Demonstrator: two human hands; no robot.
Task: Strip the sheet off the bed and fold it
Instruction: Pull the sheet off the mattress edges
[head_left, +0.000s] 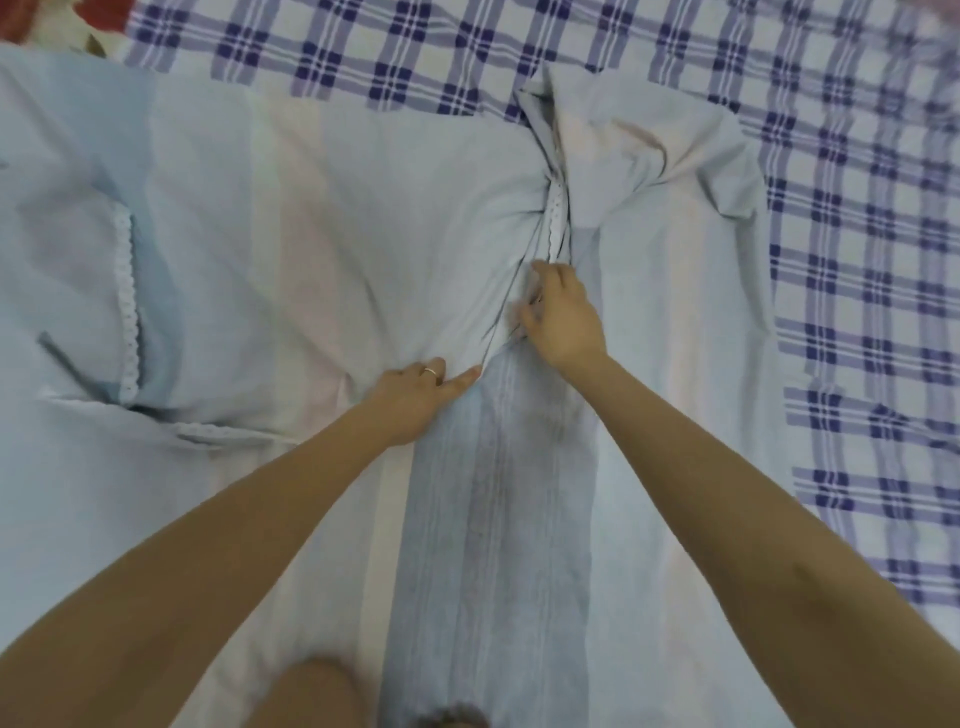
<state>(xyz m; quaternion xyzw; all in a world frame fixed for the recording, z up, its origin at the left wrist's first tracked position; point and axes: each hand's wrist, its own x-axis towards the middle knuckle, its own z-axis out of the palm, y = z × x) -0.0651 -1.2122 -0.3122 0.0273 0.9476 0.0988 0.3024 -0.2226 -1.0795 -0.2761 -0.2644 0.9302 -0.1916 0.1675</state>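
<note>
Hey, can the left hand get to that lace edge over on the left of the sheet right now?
Probably yes. The left hand rests flat on the sheet, holding nothing, and only smooth fabric lies between it and the lace edge. The right hand grips the sheet beside it.

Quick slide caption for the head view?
Right hand grips the bunched pale blue sheet; left hand presses it down.
</note>
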